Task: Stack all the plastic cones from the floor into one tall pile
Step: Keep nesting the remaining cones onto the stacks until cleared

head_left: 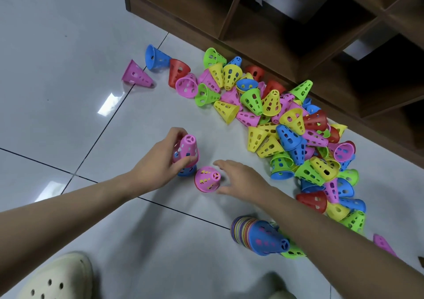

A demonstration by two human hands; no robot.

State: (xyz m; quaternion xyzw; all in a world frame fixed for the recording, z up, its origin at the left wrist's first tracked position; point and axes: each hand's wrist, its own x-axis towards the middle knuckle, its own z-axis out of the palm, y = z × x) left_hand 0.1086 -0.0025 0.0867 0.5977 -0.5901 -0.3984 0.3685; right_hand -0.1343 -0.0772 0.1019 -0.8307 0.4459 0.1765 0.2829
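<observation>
Left hand [158, 161] curled around pink cone [187, 148], upright on top of blue cone [187, 171] on floor [68, 46]. Right hand [241, 178] with fingers spread and holding nothing, just beside small pink stack [207, 179]. Tall stack [259, 236] lying near right forearm. Loose pile [286, 124] along wooden shelf [252, 35]. Beige shoe [59, 278] at bottom left.

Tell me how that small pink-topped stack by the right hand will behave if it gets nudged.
The pink-topped stack stands wide rim down on the glossy floor tile, so it would probably slide rather than tip. Its thin, perforated walls suggest it is light. Tipped over, it would likely roll in a curve, like the lone pink cone.
</observation>
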